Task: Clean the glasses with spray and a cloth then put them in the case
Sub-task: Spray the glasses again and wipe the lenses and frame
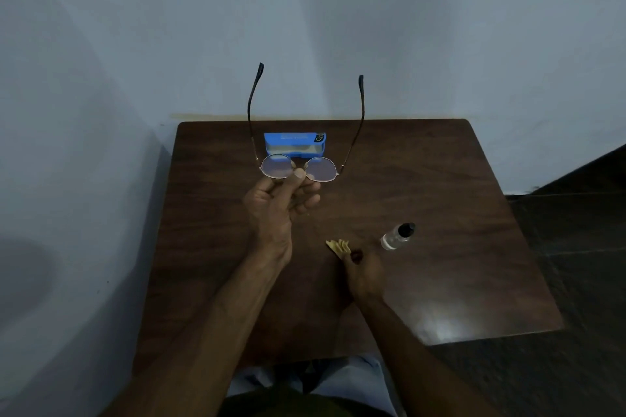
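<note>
My left hand (276,200) pinches the round wire-rimmed glasses (320,169) at the bridge and holds them above the table, temples unfolded and pointing away from me. Behind them the blue case (294,142) stands open near the table's far edge. My right hand (362,272) grips a small yellow cloth (338,246), whose folds stick out past the fingers, low over the table. A small clear spray bottle (396,236) with a black cap stands to the right of that hand, untouched.
The dark wooden table (457,213) is pushed against a pale wall. Dark floor lies to the right of it. My knees show under the near edge.
</note>
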